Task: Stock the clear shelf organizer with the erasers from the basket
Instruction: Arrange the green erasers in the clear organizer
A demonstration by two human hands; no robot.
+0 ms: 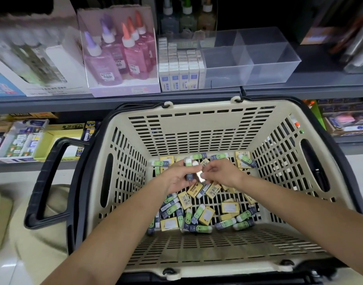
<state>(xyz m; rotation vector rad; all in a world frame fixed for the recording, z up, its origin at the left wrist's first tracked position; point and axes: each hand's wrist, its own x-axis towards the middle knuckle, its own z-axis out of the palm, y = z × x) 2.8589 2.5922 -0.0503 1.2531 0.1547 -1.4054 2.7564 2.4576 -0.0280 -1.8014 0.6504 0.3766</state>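
A cream slotted basket (pixel 197 128) with black handles holds several loose erasers (pixel 205 217) in yellow and green-navy sleeves. Both my hands are down inside it. My left hand (pixel 177 178) grips a small bunch of erasers (pixel 189 163), their ends sticking up above my fingers. My right hand (pixel 221 171) pinches an eraser (pixel 201 174) right against the left hand's bunch. The clear shelf organizer (pixel 252 64) sits on the shelf above the basket, its divided compartments bare.
Rows of blue-and-white boxed erasers (pixel 179 66) stand just left of the organizer. A box of pink and purple glue bottles (pixel 119 52) sits further left. A lower shelf at left holds trays of stationery (pixel 22 140). The basket's black handle (pixel 47 182) juts out left.
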